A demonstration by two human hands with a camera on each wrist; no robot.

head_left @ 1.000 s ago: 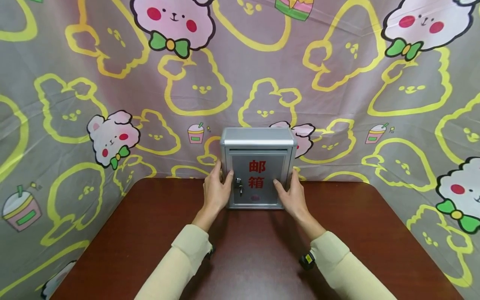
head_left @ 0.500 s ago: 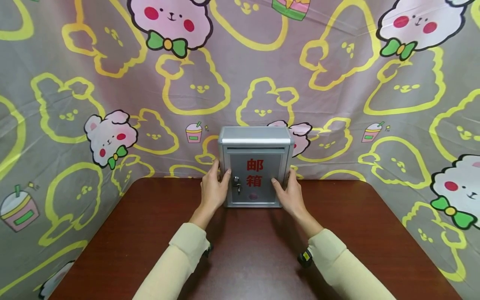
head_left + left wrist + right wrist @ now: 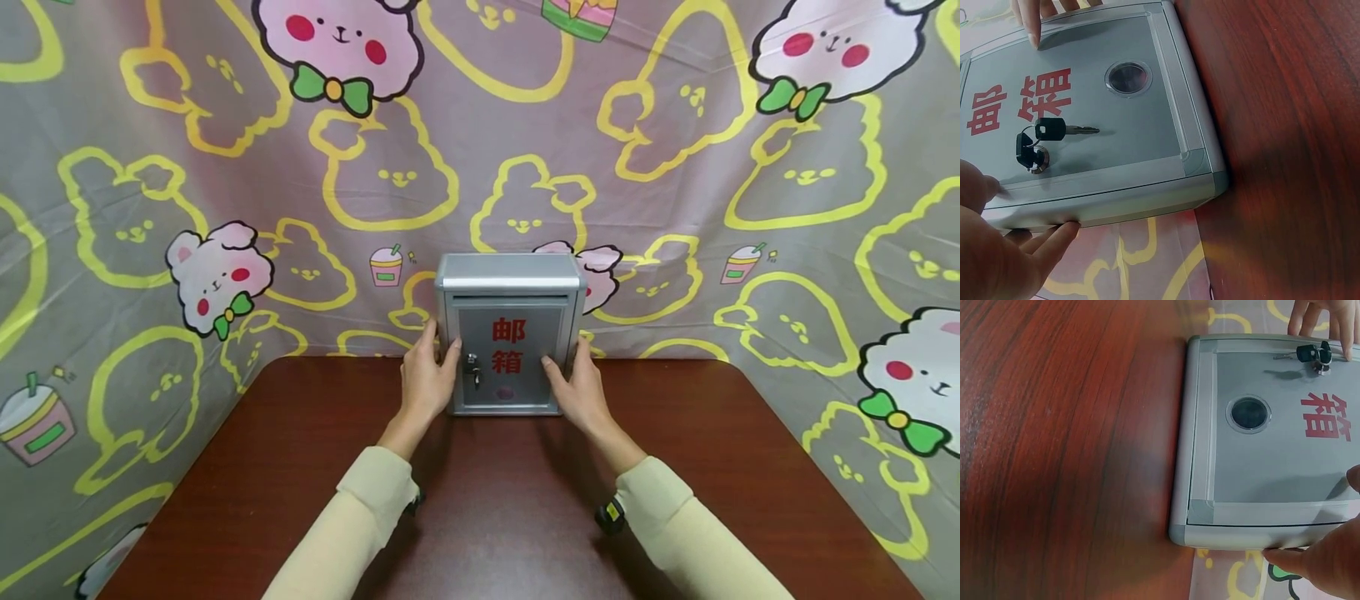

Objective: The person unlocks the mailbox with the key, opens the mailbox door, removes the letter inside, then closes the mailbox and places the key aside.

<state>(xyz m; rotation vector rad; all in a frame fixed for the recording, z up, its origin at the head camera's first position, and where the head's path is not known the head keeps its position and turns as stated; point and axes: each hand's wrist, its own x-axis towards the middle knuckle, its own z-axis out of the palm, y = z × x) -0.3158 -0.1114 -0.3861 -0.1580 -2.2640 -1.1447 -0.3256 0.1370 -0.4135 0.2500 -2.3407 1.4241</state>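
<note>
A silver-grey metal mailbox (image 3: 480,321) stands upright at the back of the table, with red characters on its door and a slot near the top. My left hand (image 3: 427,379) grips its left side, thumb on the front edge and fingers along the side wall. On the opposite side, my right hand (image 3: 581,392) holds it with the thumb on the door's right part. Two black-headed keys (image 3: 1050,129) hang on a ring from the door lock (image 3: 1039,164), near my left thumb. A small round window (image 3: 1127,79) sits low in the door. The mailbox hides some fingertips.
The dark red-brown wooden table (image 3: 480,500) extends in front of the mailbox and to both sides. Behind and around it hangs a grey curtain (image 3: 255,183) with cartoon animals and yellow outlines. A dark wrist device (image 3: 611,515) shows under the right sleeve.
The whole head view has shifted slightly, so the scene sits a little further left. Both hands keep the same hold, and the mailbox stays in its place against the curtain.
</note>
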